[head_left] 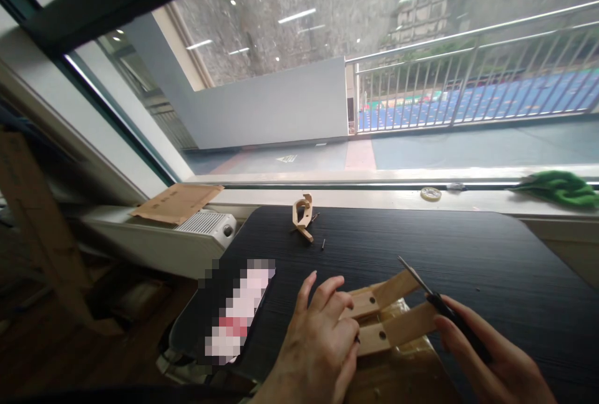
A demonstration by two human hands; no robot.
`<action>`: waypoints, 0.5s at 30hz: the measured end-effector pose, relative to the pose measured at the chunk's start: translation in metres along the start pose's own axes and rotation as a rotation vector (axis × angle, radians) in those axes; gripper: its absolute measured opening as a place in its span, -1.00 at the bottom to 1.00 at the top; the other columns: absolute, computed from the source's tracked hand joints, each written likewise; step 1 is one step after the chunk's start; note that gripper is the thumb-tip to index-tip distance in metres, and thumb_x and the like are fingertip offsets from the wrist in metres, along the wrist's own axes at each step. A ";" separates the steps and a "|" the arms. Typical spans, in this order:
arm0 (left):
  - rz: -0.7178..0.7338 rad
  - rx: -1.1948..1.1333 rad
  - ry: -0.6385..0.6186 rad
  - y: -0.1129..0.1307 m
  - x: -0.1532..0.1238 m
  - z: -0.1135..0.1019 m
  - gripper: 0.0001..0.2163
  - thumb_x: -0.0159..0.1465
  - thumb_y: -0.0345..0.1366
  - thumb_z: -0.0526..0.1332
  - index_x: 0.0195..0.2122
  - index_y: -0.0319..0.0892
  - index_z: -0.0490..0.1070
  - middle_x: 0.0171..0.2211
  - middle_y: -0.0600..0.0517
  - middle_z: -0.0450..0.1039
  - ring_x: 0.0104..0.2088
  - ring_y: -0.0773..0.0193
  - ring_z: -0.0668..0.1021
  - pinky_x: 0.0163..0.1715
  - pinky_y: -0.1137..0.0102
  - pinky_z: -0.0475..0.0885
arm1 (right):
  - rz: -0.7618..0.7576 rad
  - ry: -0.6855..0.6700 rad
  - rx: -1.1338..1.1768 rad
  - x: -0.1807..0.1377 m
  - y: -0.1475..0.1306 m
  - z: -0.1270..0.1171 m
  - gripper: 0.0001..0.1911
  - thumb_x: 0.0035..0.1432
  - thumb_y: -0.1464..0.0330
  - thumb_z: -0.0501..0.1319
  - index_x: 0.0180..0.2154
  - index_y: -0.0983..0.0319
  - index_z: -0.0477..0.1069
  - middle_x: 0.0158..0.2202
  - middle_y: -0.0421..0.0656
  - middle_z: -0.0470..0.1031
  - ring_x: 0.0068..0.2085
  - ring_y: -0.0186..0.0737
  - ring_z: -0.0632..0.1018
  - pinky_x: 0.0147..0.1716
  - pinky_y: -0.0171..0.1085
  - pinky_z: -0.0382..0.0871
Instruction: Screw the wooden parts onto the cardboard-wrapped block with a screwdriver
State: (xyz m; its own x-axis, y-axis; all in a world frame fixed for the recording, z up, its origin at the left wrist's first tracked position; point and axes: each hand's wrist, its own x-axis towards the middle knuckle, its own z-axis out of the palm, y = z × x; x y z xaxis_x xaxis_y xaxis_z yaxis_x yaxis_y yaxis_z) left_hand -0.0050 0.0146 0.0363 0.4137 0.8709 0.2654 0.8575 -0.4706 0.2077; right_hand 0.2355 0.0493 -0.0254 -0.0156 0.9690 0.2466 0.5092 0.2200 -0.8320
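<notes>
My left hand [322, 329] presses on a light wooden piece [367, 339] with two arms, each with a dark round hole, its fingers partly curled over the near end. In my right hand [486, 354] is a slim tool [456, 316] with a black handle and a narrow metal blade; whether it is a file or a knife I cannot tell. The blade crosses the far end of the upper arm. Beneath the wood lies a brown, shiny taped package [397, 379]. Farther back sits a small angular wooden assembly [302, 216], with a small metal pin or screw [322, 244] beside it.
A black table [397, 235] fills the middle. At its left edge lies a phone-like slab [243, 316], its face blurred out. On the windowsill are a tape roll [430, 193] and a green cloth [561, 188]. Flat cardboard [178, 201] rests on the radiator [210, 229].
</notes>
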 end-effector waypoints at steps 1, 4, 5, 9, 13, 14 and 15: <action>0.010 -0.004 0.005 0.000 -0.001 0.000 -0.86 0.16 -0.47 0.12 -0.32 -0.11 0.38 -0.13 0.03 0.42 0.14 0.15 0.29 0.20 0.00 0.02 | 0.007 -0.002 0.009 0.000 0.000 0.000 -0.62 0.00 0.14 0.22 -0.16 0.17 0.53 -0.22 -0.19 0.57 -0.22 -0.08 0.59 -0.37 -0.40 0.52; 0.028 -0.007 0.023 -0.001 -0.003 0.003 -0.86 0.17 -0.47 0.10 -0.31 -0.12 0.38 -0.13 0.01 0.43 0.14 0.14 0.29 0.20 -0.02 0.00 | 0.026 -0.017 0.033 0.000 -0.001 0.000 -0.62 0.01 0.13 0.21 -0.16 0.18 0.52 -0.23 -0.18 0.58 -0.22 -0.08 0.58 -0.36 -0.40 0.52; 0.025 -0.005 0.031 0.000 -0.003 0.004 -0.86 0.18 -0.47 0.09 -0.32 -0.13 0.38 -0.13 0.00 0.43 0.14 0.13 0.29 0.20 -0.02 0.00 | 0.025 -0.021 0.040 0.000 -0.001 0.000 -0.61 0.01 0.13 0.21 -0.16 0.18 0.51 -0.22 -0.18 0.57 -0.22 -0.09 0.58 -0.35 -0.41 0.51; 0.020 0.000 0.061 0.003 0.000 0.006 -0.87 0.21 -0.46 0.08 -0.33 -0.13 0.38 -0.13 0.00 0.43 0.13 0.14 0.29 0.20 -0.02 0.01 | -0.005 -0.031 0.062 0.000 -0.001 0.000 -0.64 0.04 0.16 0.19 -0.15 0.19 0.50 -0.21 -0.19 0.57 -0.20 -0.13 0.58 -0.35 -0.45 0.50; 0.028 0.028 0.061 0.004 0.001 0.003 -0.85 0.18 -0.50 0.08 -0.32 -0.13 0.38 -0.15 -0.01 0.43 0.12 0.12 0.31 0.20 -0.03 0.02 | -0.015 -0.047 0.065 0.000 -0.003 0.000 -0.64 0.05 0.17 0.19 -0.15 0.18 0.50 -0.20 -0.19 0.57 -0.20 -0.13 0.58 -0.35 -0.44 0.50; 0.030 0.034 0.046 0.004 0.001 0.002 -0.84 0.18 -0.50 0.08 -0.31 -0.13 0.38 -0.15 -0.01 0.43 0.11 0.12 0.31 0.19 -0.03 0.03 | -0.007 -0.047 0.058 0.000 -0.003 -0.001 -0.64 0.05 0.16 0.19 -0.15 0.19 0.50 -0.20 -0.18 0.57 -0.20 -0.12 0.58 -0.34 -0.43 0.50; 0.029 0.035 0.035 0.004 0.001 0.002 -0.83 0.17 -0.50 0.08 -0.30 -0.13 0.38 -0.15 -0.01 0.43 0.11 0.12 0.32 0.19 -0.02 0.04 | 0.002 -0.049 0.048 0.000 -0.004 -0.002 -0.63 0.04 0.16 0.19 -0.14 0.19 0.50 -0.19 -0.17 0.57 -0.19 -0.11 0.58 -0.33 -0.42 0.50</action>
State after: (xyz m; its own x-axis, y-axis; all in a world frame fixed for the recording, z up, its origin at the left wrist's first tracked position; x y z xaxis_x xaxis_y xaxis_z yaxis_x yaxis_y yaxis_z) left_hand -0.0010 0.0141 0.0353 0.4282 0.8512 0.3034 0.8558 -0.4898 0.1663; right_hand 0.2349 0.0481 -0.0214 -0.0573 0.9734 0.2219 0.4671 0.2226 -0.8557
